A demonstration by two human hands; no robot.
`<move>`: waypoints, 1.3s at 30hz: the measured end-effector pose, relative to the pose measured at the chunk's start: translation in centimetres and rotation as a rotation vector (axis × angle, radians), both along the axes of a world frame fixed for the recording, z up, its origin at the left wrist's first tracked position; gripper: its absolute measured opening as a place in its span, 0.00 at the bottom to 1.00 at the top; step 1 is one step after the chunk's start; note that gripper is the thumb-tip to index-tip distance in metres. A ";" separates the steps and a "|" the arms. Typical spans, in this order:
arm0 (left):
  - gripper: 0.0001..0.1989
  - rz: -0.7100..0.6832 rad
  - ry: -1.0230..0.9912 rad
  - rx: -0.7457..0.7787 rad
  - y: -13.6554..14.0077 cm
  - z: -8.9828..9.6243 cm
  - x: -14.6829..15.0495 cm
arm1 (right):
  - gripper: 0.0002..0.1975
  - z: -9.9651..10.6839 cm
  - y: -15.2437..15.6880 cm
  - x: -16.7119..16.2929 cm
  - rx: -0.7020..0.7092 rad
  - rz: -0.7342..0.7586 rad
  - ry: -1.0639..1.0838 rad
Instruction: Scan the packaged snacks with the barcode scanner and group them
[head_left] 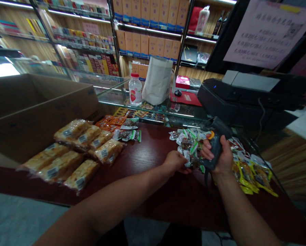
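My right hand (223,155) is wrapped round the handle of a black barcode scanner (216,147) with an orange trigger. Its head points away from me over the counter. My left hand (175,162) is closed on the edge of a small snack packet (191,160), clear with a green stripe and dark contents. That packet lies at the near end of a pile of similar packets (187,139). Part of the pile is hidden behind the scanner. Right of my right wrist lie yellow-edged snack packets (252,174).
Wrapped pastry packs (59,167), orange packets (112,122) and more green-striped packets (127,135) lie left on the dark red counter (148,153). A cardboard box (45,109) stands behind them. Further back are a bottle (135,90), a white bag (158,80) and a black printer (245,99).
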State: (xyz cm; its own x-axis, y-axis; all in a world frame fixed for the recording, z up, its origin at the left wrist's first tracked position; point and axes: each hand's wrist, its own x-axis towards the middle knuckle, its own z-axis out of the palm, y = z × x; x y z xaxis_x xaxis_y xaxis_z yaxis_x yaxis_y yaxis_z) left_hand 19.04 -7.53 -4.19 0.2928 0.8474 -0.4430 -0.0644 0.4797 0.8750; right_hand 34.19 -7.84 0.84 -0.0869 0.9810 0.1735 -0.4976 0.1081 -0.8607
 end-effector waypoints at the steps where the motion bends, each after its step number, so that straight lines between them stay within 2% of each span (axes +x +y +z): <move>1: 0.10 0.013 0.003 0.005 0.0 -0.2 0.3 | 0.19 0.0 0.0 0.0 0.010 0.001 -0.016; 6: 0.11 0.018 0.062 0.022 0.9 -0.7 1.4 | 0.18 -0.1 -0.1 -0.4 0.014 0.032 0.006; 8: 0.13 -0.024 0.113 0.050 1.0 -0.6 0.9 | 0.18 -0.2 -0.2 -0.4 -0.017 0.052 0.037; 10: 0.15 -0.097 0.220 0.144 0.7 -0.1 -0.3 | 0.18 -0.3 -0.2 -0.5 -0.051 0.061 0.054; 12: 0.17 -0.127 0.414 0.343 0.3 0.7 -2.5 | 0.17 -0.3 -0.2 -0.5 -0.069 0.064 0.047; 13: 0.17 -0.100 0.544 0.475 0.2 1.2 -3.9 | 0.18 -0.3 -0.2 -0.5 -0.069 0.064 0.039; 16: 0.11 0.086 0.989 0.829 0.1 3.0 -9.1 | 0.18 -0.5 -0.2 -0.5 -0.059 0.077 0.018; 18: 0.07 0.177 1.255 0.917 0.5 3.8 -12.5 | 0.19 -0.7 -0.1 -0.6 -0.058 0.090 0.010; 20: 0.12 0.227 1.477 0.961 1.0 4.1 -15.3 | 0.19 -0.9 -0.1 -0.7 -0.068 0.101 0.016; 24: 0.17 0.201 1.756 0.923 1.5 3.4 -17.7 | 0.18 -1.3 -0.1 -1.3 -0.111 0.124 0.058; 27: 0.18 0.140 1.821 0.905 1.7 3.0 -17.7 | 0.17 -1.4 -0.2 -1.6 -0.132 0.139 0.088; 30: 0.17 0.156 1.791 0.900 1.9 3.0 -17.9 | 0.17 -1.4 -0.2 -1.6 -0.139 0.145 0.099; 35: 0.15 0.244 1.719 0.873 1.8 3.9 -18.3 | 0.17 -1.5 -0.3 -1.6 -0.160 0.162 0.101; 39: 0.12 0.378 1.722 0.986 1.1 4.9 -17.9 | 0.17 -1.7 -0.5 -2.0 -0.171 0.210 0.105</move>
